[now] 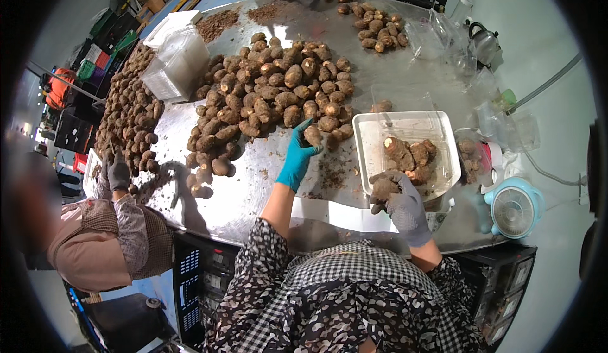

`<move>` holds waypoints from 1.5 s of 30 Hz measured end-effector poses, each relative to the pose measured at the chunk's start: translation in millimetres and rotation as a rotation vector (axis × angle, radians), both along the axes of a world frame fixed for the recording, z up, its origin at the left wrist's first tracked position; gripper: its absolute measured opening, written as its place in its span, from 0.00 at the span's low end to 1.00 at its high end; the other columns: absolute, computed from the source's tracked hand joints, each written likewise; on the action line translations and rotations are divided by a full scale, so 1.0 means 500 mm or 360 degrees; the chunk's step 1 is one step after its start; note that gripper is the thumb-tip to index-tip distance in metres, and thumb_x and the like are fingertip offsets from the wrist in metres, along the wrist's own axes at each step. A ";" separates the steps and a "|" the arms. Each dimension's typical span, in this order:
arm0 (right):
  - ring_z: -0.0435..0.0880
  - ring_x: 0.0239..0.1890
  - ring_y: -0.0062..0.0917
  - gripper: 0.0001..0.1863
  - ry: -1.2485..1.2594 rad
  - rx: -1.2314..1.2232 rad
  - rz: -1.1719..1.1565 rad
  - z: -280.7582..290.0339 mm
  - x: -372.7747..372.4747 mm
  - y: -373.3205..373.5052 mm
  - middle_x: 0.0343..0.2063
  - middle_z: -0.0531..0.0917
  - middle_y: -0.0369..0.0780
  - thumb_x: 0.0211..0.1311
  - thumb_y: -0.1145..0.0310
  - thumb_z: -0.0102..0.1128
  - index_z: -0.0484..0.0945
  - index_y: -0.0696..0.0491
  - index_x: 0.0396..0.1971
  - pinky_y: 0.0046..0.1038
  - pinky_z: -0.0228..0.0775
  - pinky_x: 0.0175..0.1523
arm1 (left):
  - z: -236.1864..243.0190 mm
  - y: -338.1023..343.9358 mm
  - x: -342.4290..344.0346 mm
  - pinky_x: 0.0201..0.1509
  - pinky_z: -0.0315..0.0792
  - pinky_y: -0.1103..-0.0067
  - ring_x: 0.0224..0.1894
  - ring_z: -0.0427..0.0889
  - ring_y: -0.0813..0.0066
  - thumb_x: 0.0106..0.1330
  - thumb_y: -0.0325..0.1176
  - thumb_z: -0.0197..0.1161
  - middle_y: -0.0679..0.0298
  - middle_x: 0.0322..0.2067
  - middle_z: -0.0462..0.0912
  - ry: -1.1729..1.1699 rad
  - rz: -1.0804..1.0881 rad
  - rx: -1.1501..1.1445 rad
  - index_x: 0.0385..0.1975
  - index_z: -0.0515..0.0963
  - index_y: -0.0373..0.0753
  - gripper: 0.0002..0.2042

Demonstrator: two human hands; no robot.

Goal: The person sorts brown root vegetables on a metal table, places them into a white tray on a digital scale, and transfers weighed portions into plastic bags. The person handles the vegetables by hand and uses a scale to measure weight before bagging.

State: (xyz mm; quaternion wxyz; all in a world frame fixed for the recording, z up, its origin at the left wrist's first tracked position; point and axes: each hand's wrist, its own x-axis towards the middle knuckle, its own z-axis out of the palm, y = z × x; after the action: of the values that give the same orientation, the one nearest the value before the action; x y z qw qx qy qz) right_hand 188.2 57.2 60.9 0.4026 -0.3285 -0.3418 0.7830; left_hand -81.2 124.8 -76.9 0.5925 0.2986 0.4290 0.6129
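Observation:
In a teal glove, my left hand (299,154) grips a small brown taro root (313,136) at the near edge of a big taro pile (266,87). My right hand (405,204), gloved in grey, is closed round another taro (382,189) over the near left corner of a white tray (360,157). A clear plastic box in that tray holds several taros (410,157). One loose taro (382,106) lies just behind the tray.
Stacked clear boxes (174,68) stand at the back left. A blue fan (514,206), plastic bags (443,39) and a kettle (485,41) line the right side. At left a co-worker's gloved hands (117,170) touch another taro heap (130,112). Black crates (209,277) stand below the table.

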 end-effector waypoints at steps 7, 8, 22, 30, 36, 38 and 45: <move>0.76 0.35 0.20 0.14 -0.0388 -0.0044 0.0123 0.003 -0.051 -0.007 0.33 0.78 0.38 0.64 0.61 0.55 0.74 0.58 0.35 0.19 0.69 0.39 | 0.156 -0.117 0.088 0.63 0.65 0.67 0.60 0.69 0.62 0.45 0.24 0.74 0.60 0.61 0.65 -0.0018 -0.0434 0.0506 0.61 0.61 0.45 0.40; 0.73 0.34 0.15 0.13 -0.0600 0.0023 0.0105 -0.008 -0.052 -0.006 0.29 0.77 0.35 0.64 0.60 0.56 0.75 0.56 0.34 0.16 0.65 0.38 | 0.176 -0.131 0.102 0.63 0.65 0.67 0.61 0.68 0.62 0.46 0.25 0.74 0.61 0.61 0.66 0.0022 -0.0513 0.0442 0.60 0.62 0.45 0.39; 0.80 0.26 0.42 0.24 -0.2580 0.0902 -0.0537 0.033 0.169 0.050 0.19 0.78 0.49 0.57 0.50 0.57 0.75 0.60 0.24 0.37 0.70 0.33 | 0.199 -0.154 0.183 0.58 0.69 0.75 0.53 0.75 0.72 0.64 0.27 0.59 0.61 0.53 0.74 0.0247 -0.0553 0.0192 0.59 0.67 0.40 0.22; 0.76 0.22 0.34 0.16 -0.2173 0.0919 -0.0844 0.036 0.205 0.037 0.19 0.77 0.47 0.60 0.59 0.57 0.77 0.59 0.29 0.31 0.68 0.31 | 0.199 -0.182 0.151 0.46 0.74 0.79 0.39 0.80 0.74 0.63 0.28 0.59 0.60 0.38 0.82 0.0208 -0.0240 0.0081 0.47 0.76 0.33 0.13; 0.72 0.26 0.18 0.16 -0.1323 0.0852 -0.0822 0.066 0.159 0.026 0.21 0.75 0.35 0.64 0.62 0.55 0.76 0.62 0.31 0.23 0.66 0.34 | 0.212 -0.192 0.137 0.45 0.74 0.79 0.40 0.80 0.75 0.63 0.28 0.59 0.61 0.39 0.82 0.0207 -0.0122 0.0099 0.47 0.76 0.34 0.13; 0.73 0.27 0.19 0.17 -0.1180 0.0816 -0.0665 0.050 0.147 0.042 0.24 0.76 0.36 0.66 0.59 0.53 0.75 0.60 0.38 0.23 0.68 0.36 | 0.232 -0.190 0.163 0.47 0.74 0.78 0.42 0.79 0.75 0.63 0.27 0.60 0.61 0.42 0.81 0.0209 -0.0217 0.0116 0.49 0.74 0.34 0.15; 0.75 0.33 0.20 0.20 -0.1130 0.1403 0.0096 0.052 0.048 0.045 0.30 0.78 0.43 0.68 0.60 0.48 0.65 0.51 0.55 0.23 0.70 0.43 | 0.248 -0.201 0.246 0.54 0.70 0.79 0.50 0.73 0.76 0.61 0.28 0.63 0.65 0.50 0.75 0.0707 -0.0448 0.0434 0.59 0.66 0.40 0.25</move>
State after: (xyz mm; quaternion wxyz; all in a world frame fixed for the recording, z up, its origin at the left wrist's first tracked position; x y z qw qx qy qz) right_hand 212.3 79.5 86.7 0.3395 -0.3626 -0.7601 0.4189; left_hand 41.5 24.1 46.9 0.5175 0.5590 0.4163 0.4964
